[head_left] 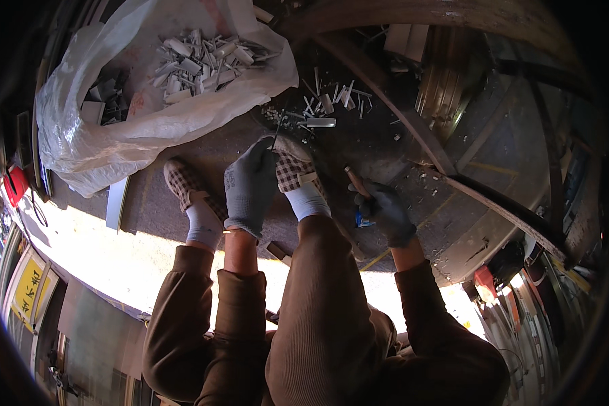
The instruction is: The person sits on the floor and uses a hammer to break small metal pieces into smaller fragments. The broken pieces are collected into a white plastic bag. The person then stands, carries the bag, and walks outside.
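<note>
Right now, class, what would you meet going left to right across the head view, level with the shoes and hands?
Red object, pale panel strip, left checked shoe, gloved left hand, right checked shoe, gloved right hand.

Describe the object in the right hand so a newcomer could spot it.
From the big white bag at upper left, go down-right past the checkered shoes to the gloved right hand. The brown rod juts from its grip toward the upper left; its colour sets it apart from the pale scraps and blue piece nearby.

You had a dark floor (pixel 379 152) with yellow lines (pixel 376 261) around you, bright sunlight (pixel 115 243) across it, brown beams (pixel 389 100) at right.
</note>
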### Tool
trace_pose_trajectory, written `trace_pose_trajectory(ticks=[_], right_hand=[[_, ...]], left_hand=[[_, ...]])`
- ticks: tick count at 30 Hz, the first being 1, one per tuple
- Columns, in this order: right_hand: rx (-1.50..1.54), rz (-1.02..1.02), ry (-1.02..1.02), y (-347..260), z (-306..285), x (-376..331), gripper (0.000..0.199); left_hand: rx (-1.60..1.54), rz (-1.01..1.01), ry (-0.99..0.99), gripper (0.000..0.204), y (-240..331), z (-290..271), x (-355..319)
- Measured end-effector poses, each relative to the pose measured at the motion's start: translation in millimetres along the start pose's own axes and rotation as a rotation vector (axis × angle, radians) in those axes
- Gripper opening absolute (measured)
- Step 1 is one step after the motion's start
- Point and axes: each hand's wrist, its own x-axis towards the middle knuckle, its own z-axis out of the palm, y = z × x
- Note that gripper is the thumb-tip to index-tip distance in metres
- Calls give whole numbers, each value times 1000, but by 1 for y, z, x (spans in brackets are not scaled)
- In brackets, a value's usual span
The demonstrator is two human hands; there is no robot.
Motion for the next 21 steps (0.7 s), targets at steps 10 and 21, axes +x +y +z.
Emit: trace_pose_trajectory(ticks=[10, 21], right_hand=[[70, -144, -73, -6, 5, 45, 32], [-218, -538, 464, 15, -53, 33, 24]], left_hand=[[106, 92, 20, 25, 10, 13, -7], [40, 49, 90, 27, 11, 33, -35]])
